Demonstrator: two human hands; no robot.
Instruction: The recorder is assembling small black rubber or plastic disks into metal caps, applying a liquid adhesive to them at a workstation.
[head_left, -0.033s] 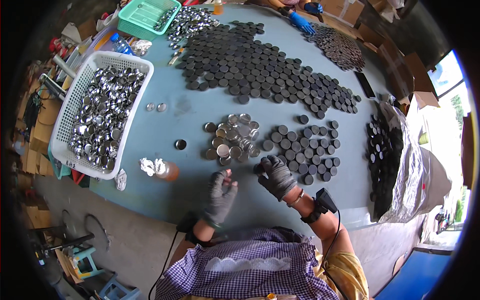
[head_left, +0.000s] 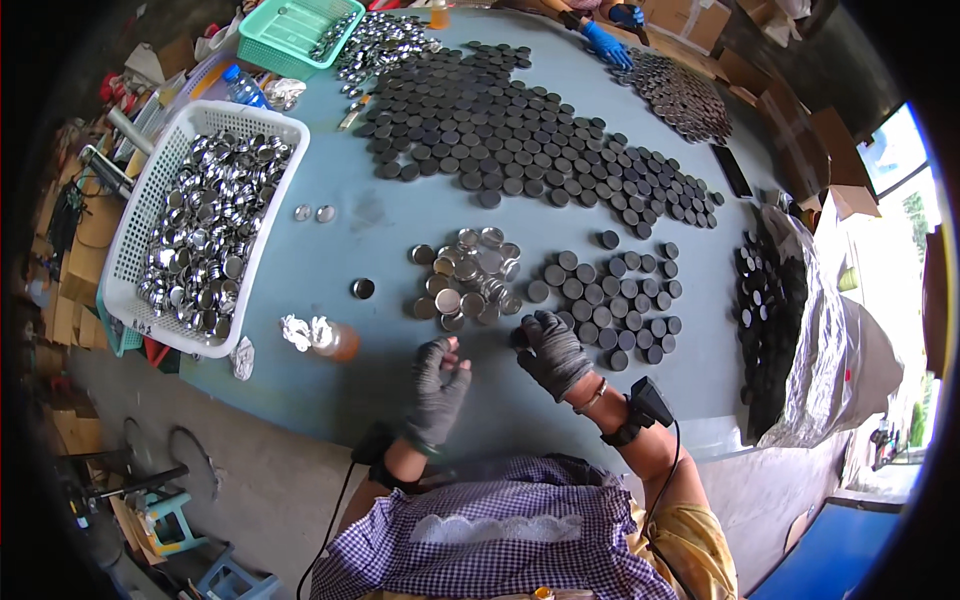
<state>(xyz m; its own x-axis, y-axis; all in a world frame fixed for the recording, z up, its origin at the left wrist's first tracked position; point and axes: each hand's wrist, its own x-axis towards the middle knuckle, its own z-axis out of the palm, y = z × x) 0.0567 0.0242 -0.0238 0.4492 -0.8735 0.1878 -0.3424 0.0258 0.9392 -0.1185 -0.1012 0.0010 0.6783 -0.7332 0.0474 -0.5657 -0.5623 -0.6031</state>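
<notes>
My left hand [head_left: 438,390], in a grey glove with bare fingertips, hovers over the table's near side. Its fingers are slightly bent and apart, with nothing seen between them. My right hand [head_left: 555,355], gloved alike, curls its thumb and fingers at a round black cap [head_left: 518,339], partly hidden by the fingers. Just beyond the hands lies a loose pile of shiny silver caps [head_left: 465,270]. To its right is a group of black round caps [head_left: 600,300]. A single dark-centred cap [head_left: 362,288] lies left of the silver pile.
A white basket [head_left: 122,235] full of silver caps stands at left, near a small amber jar [head_left: 342,342] with white tissue. A wide field of black caps [head_left: 500,140] covers the far table. A co-worker's blue-gloved hand [head_left: 606,46] touches another pile. A silvery bag [head_left: 820,350] sits at right.
</notes>
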